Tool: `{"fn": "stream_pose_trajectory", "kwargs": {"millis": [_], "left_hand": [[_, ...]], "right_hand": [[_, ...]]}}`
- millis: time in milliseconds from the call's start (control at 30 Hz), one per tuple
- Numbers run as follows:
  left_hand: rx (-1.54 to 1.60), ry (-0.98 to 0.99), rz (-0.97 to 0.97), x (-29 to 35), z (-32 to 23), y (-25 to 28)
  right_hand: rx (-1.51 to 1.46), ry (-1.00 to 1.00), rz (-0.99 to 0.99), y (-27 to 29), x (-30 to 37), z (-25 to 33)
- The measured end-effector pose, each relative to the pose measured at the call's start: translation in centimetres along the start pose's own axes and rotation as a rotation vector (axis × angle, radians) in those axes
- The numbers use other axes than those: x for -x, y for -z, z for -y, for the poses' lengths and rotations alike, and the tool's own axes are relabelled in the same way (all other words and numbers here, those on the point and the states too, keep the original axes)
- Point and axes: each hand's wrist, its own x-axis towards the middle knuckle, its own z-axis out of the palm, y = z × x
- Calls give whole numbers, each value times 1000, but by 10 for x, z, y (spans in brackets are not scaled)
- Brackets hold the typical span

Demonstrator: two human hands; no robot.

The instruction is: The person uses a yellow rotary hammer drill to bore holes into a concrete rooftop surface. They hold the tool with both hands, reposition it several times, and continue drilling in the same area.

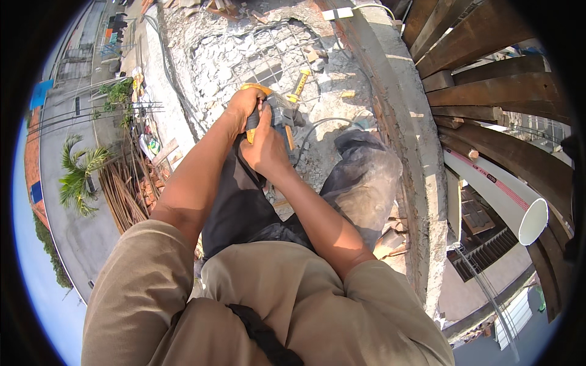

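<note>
Both of my hands are closed on a yellow and black power tool (251,135) in front of my knees. My left hand (245,104) wraps its upper end, by the yellow top of the housing. Just below it, my right hand (267,146) grips the black handle section. The tool's far end is partly hidden, so its exact kind cannot be made out. A yellow bar-shaped piece (298,86) lies or sticks out just beyond the hands; whether it joins the tool is unclear. Broken concrete (220,56) with exposed steel mesh (264,72) spreads ahead.
A dark cable (321,120) curves over the rubble beside my right knee. Along the right runs a concrete ledge (421,183), with wooden planks (488,91) and a white pipe (497,189) beyond. Steel rods (119,189) and a lower street area lie to the left.
</note>
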Motion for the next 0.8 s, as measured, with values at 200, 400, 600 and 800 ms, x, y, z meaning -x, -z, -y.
{"fn": "stream_pose_trajectory", "kwargs": {"millis": [200,400,600,800], "left_hand": [[-44,-39,-44,6,12,-4],[115,-25,-67,9,21,-19],[51,-59,-66,2,24,-19],[-325,-202,-285,1,108,-80]], "right_hand": [[26,75,-90,1,11,-6],[-20,-43,-12,7,14,-13],[-32,6,-110,1,16,-21],[34,-308,41,8,30,-75]]}}
